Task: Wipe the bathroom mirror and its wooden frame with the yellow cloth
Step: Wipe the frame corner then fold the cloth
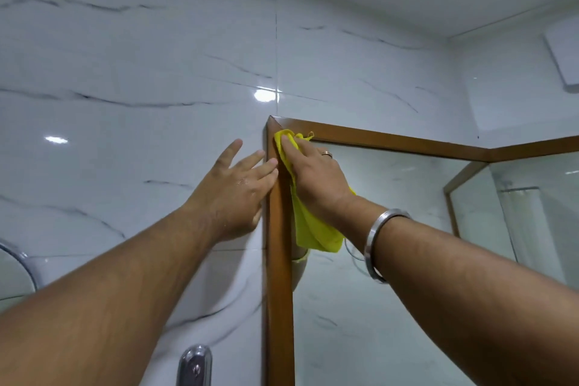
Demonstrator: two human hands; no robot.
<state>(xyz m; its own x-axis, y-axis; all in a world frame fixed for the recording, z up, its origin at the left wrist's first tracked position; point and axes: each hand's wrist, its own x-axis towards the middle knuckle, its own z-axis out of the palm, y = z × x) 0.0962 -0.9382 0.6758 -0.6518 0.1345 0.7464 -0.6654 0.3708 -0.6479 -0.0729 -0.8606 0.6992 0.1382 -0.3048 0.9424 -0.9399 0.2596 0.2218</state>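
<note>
The mirror (376, 260) fills the lower right, edged by a brown wooden frame (279, 291) whose top left corner sits near the middle of the view. My right hand (313, 175) presses the yellow cloth (310, 229) flat against that top left corner, fingertips reaching the frame, the rest of the cloth hanging down over the glass. My left hand (238, 188) lies open and flat on the marble wall tile, its fingertips touching the frame's outer left edge. A ring and a steel bangle are on my right hand and wrist.
White marble-patterned wall tiles (125, 88) surround the mirror. A chrome fitting (194, 365) sticks out at the bottom centre, and a curved chrome-edged object (18, 263) shows at the left edge. The ceiling is close above. A second framed mirror panel (532, 197) angles off on the right.
</note>
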